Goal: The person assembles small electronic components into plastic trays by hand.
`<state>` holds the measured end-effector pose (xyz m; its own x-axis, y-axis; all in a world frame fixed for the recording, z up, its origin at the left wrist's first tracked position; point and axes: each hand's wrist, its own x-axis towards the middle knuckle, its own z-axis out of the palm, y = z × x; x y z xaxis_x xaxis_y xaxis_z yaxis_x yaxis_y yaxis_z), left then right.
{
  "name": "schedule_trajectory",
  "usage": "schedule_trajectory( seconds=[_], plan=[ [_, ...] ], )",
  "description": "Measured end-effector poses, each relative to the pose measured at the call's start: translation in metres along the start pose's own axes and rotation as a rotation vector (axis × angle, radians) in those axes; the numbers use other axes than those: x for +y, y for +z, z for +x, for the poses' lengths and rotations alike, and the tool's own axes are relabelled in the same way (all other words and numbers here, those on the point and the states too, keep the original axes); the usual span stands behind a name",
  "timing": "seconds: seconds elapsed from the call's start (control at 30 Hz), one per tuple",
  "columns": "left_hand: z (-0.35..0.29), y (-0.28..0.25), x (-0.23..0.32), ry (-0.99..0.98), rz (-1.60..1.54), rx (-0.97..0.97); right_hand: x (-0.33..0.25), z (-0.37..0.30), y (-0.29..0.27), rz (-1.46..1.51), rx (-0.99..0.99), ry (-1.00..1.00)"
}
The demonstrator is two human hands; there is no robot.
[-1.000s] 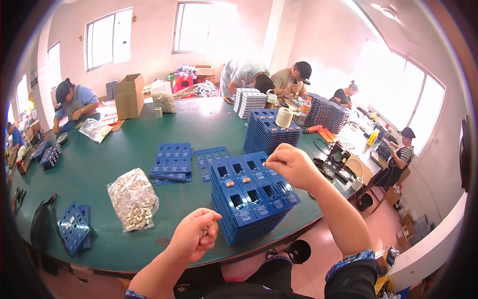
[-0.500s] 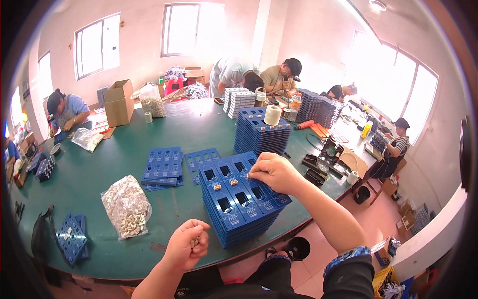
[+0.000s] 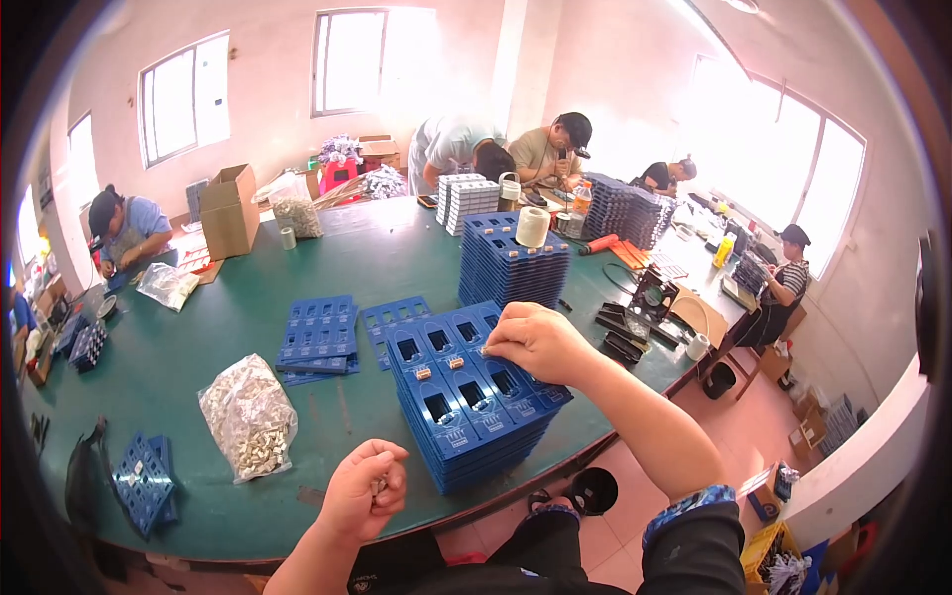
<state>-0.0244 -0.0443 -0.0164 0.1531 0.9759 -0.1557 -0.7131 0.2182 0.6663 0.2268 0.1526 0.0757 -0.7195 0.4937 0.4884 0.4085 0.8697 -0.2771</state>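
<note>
My right hand point(image 3: 540, 342) reaches over the top of a tall stack of blue circuit boards point(image 3: 471, 451). Its thumb and fingers pinch a small white connector, mostly hidden by the fingertips, against the top board. Two pale connectors sit on that board farther left: one connector point(image 3: 424, 374) by the left cutouts, another beside it. Left of the stack's near corner, my left hand point(image 3: 359, 496) is curled closed around some small white connectors point(image 3: 378, 486); how many cannot be seen. A clear plastic bag of white connectors point(image 3: 248, 418) lies on the green table.
Behind my stack stands another stack of blue boards point(image 3: 514, 263) topped by a white roll point(image 3: 533, 227). Loose blue boards point(image 3: 317, 332) lie left of it, more boards point(image 3: 145, 481) near the left edge. A black fixture point(image 3: 635, 312) stands right. Several people work around the table.
The whole view has shifted slightly. My right fingertips stay at nearly the same spot on the top board, and my left hand keeps its curl.
</note>
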Motion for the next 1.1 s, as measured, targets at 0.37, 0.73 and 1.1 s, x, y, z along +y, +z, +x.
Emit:
schedule_trajectory(
  seconds=[0.37, 0.73, 1.1],
  plan=[
    [0.001, -0.001, -0.002, 0.008, 0.018, 0.010, 0.001, 0.006, -0.009, -0.151, -0.050, -0.134],
    [-0.004, -0.006, -0.003, 0.016, -0.007, -0.005, -0.018, -0.007, -0.004, -0.244, -0.086, -0.161],
    [-0.004, -0.005, -0.005, 0.007, -0.015, 0.013, -0.027, -0.012, -0.003, -0.267, -0.126, -0.086]
  ],
)
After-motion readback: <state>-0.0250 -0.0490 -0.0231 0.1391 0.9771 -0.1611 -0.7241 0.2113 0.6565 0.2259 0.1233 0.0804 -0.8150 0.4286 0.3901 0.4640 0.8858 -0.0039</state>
